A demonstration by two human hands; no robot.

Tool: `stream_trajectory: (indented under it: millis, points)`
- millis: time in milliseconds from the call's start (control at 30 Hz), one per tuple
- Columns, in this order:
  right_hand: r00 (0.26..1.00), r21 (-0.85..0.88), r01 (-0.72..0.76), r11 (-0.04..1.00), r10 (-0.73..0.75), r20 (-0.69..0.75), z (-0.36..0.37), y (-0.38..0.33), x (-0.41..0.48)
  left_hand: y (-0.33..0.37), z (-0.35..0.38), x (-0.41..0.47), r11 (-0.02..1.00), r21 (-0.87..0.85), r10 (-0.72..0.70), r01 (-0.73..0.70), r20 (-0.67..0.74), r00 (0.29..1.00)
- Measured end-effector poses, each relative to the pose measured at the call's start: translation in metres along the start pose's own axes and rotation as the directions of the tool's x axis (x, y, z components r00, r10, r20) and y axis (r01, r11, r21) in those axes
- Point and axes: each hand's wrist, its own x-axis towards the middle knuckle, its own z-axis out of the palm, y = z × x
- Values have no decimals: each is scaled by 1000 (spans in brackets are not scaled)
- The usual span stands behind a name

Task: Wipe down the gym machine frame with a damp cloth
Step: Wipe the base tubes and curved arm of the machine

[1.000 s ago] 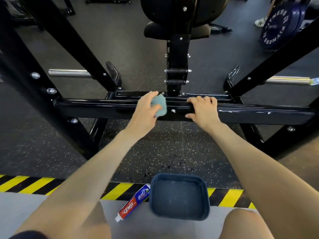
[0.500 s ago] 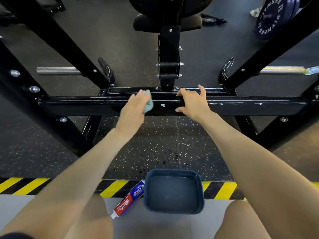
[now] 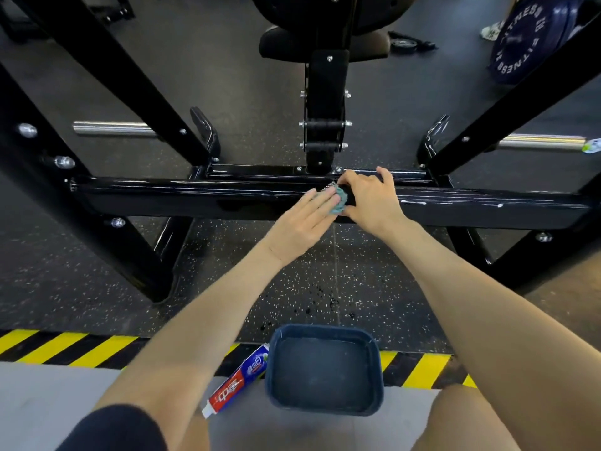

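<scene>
Here's the dark blue basin (image 3: 323, 369), square with rounded corners, sitting on the floor (image 3: 227, 288) half across the yellow-and-black hazard stripe (image 3: 65, 348), and inside it there's what looks like a shallow layer of water and nothing else. Tight against the basin's left wall lies a toothpaste tube (image 3: 237, 382), angled, cap end pointing away from the basin. Just beyond the basin, dark wet drops (image 3: 325, 301) dot the speckled floor. Further beyond the basin, straight ahead, runs the glossy black crossbar (image 3: 195, 196) of the machine frame, and both hands are on it! The left hand (image 3: 305, 222) has its fingers (image 3: 322, 198) laid out straight, pressing the small teal cloth (image 3: 338, 203) flat against the bar's near face. The right hand (image 3: 370, 200) sits right beside the cloth, fingers (image 3: 357, 177) curled over the bar's top edge, gripping it; whether its thumb also pinches the cloth, I can't tell. Far beyond the basin to the right, a blue weight plate (image 3: 520, 43) leans in the background.
</scene>
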Motion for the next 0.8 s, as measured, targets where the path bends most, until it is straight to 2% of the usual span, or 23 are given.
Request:
stream_trajectory:
  millis: [133, 200, 367, 500, 567, 633, 800]
  points:
    - [999, -16, -7, 1000, 8, 38, -4, 0, 0, -35, -17, -46, 980, 162, 102, -114, 84, 991]
    - [1000, -14, -5, 1000, 5, 27, -3, 0, 0, -46, -27, -64, 968, 219, 104, -125, 103, 989]
    - [1000, -31, 6, 999, -5, 23, 1, 1, 3, -8, -7, -17, 972, 191, 113, -136, 125, 986]
    - [999, -26, 8, 1000, -7, 31, 2, 2, 3, -29, -24, -50, 969, 249, 13, 4, -64, 998]
    - [999, -30, 7, 1000, -6, 40, 2, 2, 3, -18, -20, -37, 969, 247, -19, 23, -20, 1000]
    - [999, -52, 12, 999, -10, 47, 1, -1, 3, -1, -10, -18, 984, 176, -5, 10, -29, 1000]
    - [999, -50, 5, 999, -3, 41, -1, 1, 3, -31, -17, -48, 968, 249, 19, -3, -65, 998]
